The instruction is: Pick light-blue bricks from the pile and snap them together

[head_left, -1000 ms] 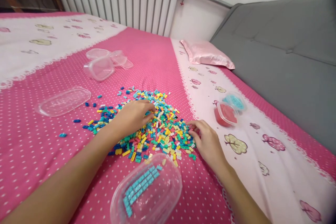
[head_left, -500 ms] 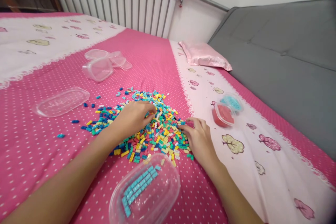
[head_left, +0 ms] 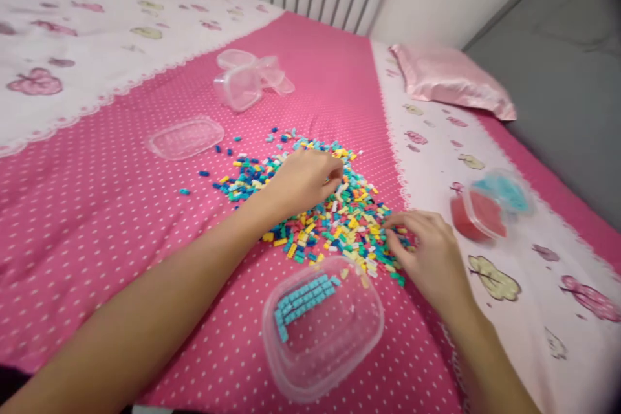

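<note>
the fingers [head_left: 334, 162] of the left hand [head_left: 306, 180] are bent down over the middle of the brick pile [head_left: 352, 220], the thumb and forefinger curled toward each other with a small gap; whether they grip a brick cannot be told. the right hand [head_left: 431, 249] is at the pile's right edge, thumb and forefinger slightly parted at the tips among the bricks; again, no telling if one is caught between them.

the pile is a loose, many-coloured spread, with a few stray bricks [head_left: 204, 173] off to its left. just this side of it sits a clear container [head_left: 334, 339] with light blue bricks [head_left: 305, 299] lined up in rows along one side.

farther out, a clear lid [head_left: 187, 138] lies left of the pile, and more clear containers [head_left: 242, 87] are grouped beyond it. to the right, a red-filled tub [head_left: 478, 213] stands against a blue-filled tub [head_left: 507, 189]. everything rests on the pink bed [head_left: 145, 207], a satin pillow [head_left: 451, 81] near the grey panel [head_left: 563, 58].
</note>
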Tool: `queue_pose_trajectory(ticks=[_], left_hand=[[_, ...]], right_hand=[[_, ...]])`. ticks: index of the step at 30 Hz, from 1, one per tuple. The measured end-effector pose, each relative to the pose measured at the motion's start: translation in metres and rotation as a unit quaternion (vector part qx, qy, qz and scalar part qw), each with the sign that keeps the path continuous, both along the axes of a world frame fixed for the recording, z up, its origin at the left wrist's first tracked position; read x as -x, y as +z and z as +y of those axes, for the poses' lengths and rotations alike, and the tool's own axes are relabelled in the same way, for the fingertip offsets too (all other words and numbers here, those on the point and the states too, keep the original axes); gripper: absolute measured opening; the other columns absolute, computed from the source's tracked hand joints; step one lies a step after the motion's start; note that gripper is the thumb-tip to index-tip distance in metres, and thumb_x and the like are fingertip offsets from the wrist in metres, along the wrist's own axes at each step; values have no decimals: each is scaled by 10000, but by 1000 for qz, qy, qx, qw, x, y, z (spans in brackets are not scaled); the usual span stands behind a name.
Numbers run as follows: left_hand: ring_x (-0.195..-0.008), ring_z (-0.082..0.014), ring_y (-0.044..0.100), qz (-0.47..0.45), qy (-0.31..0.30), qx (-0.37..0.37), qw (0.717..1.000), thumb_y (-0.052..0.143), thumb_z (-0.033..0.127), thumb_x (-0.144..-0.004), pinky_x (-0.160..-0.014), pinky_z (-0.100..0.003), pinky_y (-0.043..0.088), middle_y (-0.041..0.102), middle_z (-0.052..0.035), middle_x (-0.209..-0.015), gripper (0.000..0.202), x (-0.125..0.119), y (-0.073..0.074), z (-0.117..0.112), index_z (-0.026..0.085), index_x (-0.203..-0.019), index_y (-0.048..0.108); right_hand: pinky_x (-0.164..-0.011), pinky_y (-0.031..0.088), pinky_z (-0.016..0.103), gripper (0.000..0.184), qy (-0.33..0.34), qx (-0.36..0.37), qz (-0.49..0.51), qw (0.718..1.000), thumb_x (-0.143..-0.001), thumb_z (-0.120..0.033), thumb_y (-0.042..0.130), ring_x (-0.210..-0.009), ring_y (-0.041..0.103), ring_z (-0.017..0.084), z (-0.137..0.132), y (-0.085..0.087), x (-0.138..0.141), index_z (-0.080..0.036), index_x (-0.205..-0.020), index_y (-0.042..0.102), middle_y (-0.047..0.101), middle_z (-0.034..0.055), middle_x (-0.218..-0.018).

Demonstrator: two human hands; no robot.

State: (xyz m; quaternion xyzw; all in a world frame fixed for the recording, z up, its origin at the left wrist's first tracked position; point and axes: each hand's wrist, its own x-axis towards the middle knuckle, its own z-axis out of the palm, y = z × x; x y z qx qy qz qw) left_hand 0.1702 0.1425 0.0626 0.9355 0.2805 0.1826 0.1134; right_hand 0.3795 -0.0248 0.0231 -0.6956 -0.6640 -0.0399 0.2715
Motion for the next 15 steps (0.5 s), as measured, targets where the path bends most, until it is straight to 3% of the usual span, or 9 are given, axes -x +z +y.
queue_pose_trajectory(ticks=[5,11,15], left_hand=[[-941,-243,711,-20,1,3,1000,535,196,-954,-825,-353,479,787,-85,-1031,221,-2,-5,-1,166,-994,750],[-889,-226,703,-39,-8,-13,999,504,139,-932,-772,-345,466,777,-79,-962,252,-3,-5,-3,161,-962,753],[-877,-225,705,-50,-3,-9,999,485,126,-926,-767,-350,474,771,-73,-922,278,-3,-5,-2,174,-958,757]], right_hand=[[-815,534,411,128,-76,-4,123,990,-814,-351,685,-807,716,245,-11,13,2,-245,-867,733,756,21,-828],[-764,583,336,87,-44,-27,286,957,-817,-331,786,-793,735,204,-37,37,28,-276,-857,732,768,-8,-821],[-758,565,328,44,-36,-34,251,967,-866,-298,755,-763,713,184,-34,31,38,-270,-875,722,743,-14,-795]])
